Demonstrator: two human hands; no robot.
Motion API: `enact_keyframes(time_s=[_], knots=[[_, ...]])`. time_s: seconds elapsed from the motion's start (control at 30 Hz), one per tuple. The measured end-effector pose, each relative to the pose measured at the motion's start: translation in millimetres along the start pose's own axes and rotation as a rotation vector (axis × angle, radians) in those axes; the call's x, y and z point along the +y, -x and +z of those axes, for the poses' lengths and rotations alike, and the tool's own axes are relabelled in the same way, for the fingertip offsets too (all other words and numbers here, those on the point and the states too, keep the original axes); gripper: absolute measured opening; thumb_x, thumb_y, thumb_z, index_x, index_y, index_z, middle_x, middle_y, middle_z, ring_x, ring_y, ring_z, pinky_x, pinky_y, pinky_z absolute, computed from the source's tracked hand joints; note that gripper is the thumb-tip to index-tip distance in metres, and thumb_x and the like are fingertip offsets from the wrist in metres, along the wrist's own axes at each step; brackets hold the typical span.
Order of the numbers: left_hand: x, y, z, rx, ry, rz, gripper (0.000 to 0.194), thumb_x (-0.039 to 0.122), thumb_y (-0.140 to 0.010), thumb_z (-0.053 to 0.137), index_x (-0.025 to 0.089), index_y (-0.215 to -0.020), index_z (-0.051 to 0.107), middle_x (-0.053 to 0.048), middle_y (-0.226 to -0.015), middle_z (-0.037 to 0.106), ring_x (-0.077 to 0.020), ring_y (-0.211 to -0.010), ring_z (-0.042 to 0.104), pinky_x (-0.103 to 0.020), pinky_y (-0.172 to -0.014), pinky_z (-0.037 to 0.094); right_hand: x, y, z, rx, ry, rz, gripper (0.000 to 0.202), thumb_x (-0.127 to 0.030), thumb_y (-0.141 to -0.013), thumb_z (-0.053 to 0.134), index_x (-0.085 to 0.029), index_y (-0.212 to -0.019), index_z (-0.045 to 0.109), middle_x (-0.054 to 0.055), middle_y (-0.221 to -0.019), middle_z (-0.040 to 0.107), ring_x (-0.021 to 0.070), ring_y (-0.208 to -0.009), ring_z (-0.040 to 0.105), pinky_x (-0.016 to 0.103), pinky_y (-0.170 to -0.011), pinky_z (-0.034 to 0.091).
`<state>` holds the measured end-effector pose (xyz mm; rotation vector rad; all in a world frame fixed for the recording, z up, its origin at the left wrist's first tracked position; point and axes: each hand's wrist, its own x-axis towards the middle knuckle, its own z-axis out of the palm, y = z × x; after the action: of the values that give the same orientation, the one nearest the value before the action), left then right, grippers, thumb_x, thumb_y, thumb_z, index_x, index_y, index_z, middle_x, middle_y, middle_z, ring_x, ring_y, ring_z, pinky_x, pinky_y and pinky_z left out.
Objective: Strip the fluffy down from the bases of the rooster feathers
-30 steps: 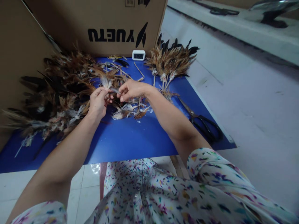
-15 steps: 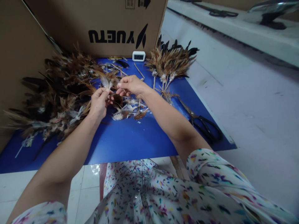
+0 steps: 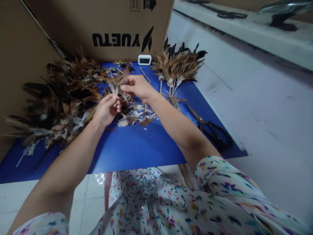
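My left hand [image 3: 107, 109] is closed in a pinch around the pale base of a small feather bunch [image 3: 114, 87], whose grey and brown tips point up. Just right of it, my right hand [image 3: 140, 88] holds a single brown feather [image 3: 127, 69] between thumb and fingers, its tip standing upright. The two hands are close together above the blue table [image 3: 137, 147]. Beneath them lie loose feathers and white trimmings [image 3: 133, 117]. The lower end of the feather in my right hand is hidden by the fingers.
A large heap of brown and black feathers [image 3: 56, 107] covers the left side. Tied feather bundles on sticks [image 3: 178, 67] lie at the back right, with black-handled scissors [image 3: 210, 129] nearer. A small white digital clock [image 3: 144, 60] stands against a cardboard box [image 3: 110, 19]; a wall [image 3: 256, 98] borders the right.
An upright brown feather now shows in my right hand, where none stood out before. My right hand has shifted slightly up; my left still pinches the bunch.
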<state>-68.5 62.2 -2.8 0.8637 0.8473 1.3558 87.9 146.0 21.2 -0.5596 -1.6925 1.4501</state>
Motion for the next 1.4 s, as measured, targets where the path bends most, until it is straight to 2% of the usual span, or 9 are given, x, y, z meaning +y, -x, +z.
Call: enact_keyframes(time_s=[0.33, 0.53, 0.67, 0.87, 1.17, 1.3, 1.4], knots=[[-1.2, -0.3, -3.0, -0.057, -0.010, -0.027, 0.018, 0.020, -0.077, 0.077, 0.015, -0.070, 0.060, 0.002, -0.059, 0.055, -0.0066, -0.049, 0.052, -0.016, -0.044, 0.044, -6.1, 2.3, -0.7, -0.045, 0.103, 0.010, 0.040, -0.042, -0.072, 0.084, -0.013, -0.085, 0.060, -0.002, -0.066, 0.062, 0.0094, -0.064, 0.059, 0.018, -0.053, 0.045], [-4.7, -3.1, -6.4, -0.055, -0.049, -0.012, 0.021, 0.021, -0.076, 0.078, 0.016, -0.069, 0.059, 0.002, -0.059, 0.056, -0.0080, -0.050, 0.053, -0.017, -0.044, 0.045, -20.4, 8.1, 2.0, -0.031, 0.215, 0.092, 0.020, -0.024, -0.079, 0.076, -0.012, -0.080, 0.060, 0.001, -0.071, 0.066, 0.0105, -0.065, 0.061, 0.020, -0.057, 0.048], [-6.5, -4.8, -6.6, -0.015, -0.104, 0.031, 0.020, 0.021, -0.076, 0.077, 0.016, -0.069, 0.059, 0.002, -0.058, 0.057, -0.0079, -0.048, 0.053, -0.017, -0.043, 0.044, -31.2, 11.8, 7.4, 0.009, 0.284, 0.145, 0.006, -0.011, -0.082, 0.065, -0.012, -0.078, 0.060, 0.000, -0.066, 0.064, 0.0098, -0.061, 0.060, 0.020, -0.058, 0.049], [-9.0, -5.8, -7.1, -0.002, -0.220, 0.078, 0.023, 0.027, -0.074, 0.079, 0.017, -0.069, 0.059, 0.002, -0.057, 0.056, -0.0078, -0.045, 0.052, -0.017, -0.042, 0.044, -36.4, 11.8, 11.6, 0.028, 0.404, 0.142, 0.012, -0.005, -0.079, 0.061, -0.013, -0.070, 0.058, -0.002, -0.059, 0.061, 0.0087, -0.056, 0.057, 0.019, -0.055, 0.048], [-11.9, -10.3, -12.5, -0.005, -0.363, 0.197, 0.037, 0.044, -0.066, 0.085, 0.018, -0.068, 0.059, 0.002, -0.058, 0.059, -0.0088, -0.046, 0.053, -0.020, -0.043, 0.046, -35.0, 9.5, 10.9, 0.048, 0.538, 0.146, 0.020, -0.001, -0.075, 0.061, -0.014, -0.062, 0.053, -0.003, -0.051, 0.055, 0.0071, -0.048, 0.050, 0.017, -0.045, 0.041], [-11.5, -9.1, -11.2, 0.005, -0.385, 0.225, 0.036, 0.043, -0.066, 0.085, 0.017, -0.067, 0.060, 0.002, -0.056, 0.059, -0.0094, -0.046, 0.053, -0.020, -0.044, 0.046, -31.7, 7.7, 12.1, 0.051, 0.532, 0.121, 0.022, 0.000, -0.075, 0.061, -0.014, -0.061, 0.052, -0.004, -0.051, 0.054, 0.0068, -0.049, 0.050, 0.016, -0.045, 0.041], [-10.5, -7.5, -10.3, 0.007, -0.357, 0.233, 0.030, 0.038, -0.068, 0.084, 0.017, -0.067, 0.062, 0.002, -0.058, 0.060, -0.0097, -0.046, 0.054, -0.021, -0.044, 0.046, -30.5, 7.5, 14.0, 0.056, 0.488, 0.130, 0.023, -0.003, -0.077, 0.063, -0.015, -0.060, 0.052, -0.002, -0.053, 0.056, 0.0092, -0.053, 0.054, 0.019, -0.050, 0.046]])
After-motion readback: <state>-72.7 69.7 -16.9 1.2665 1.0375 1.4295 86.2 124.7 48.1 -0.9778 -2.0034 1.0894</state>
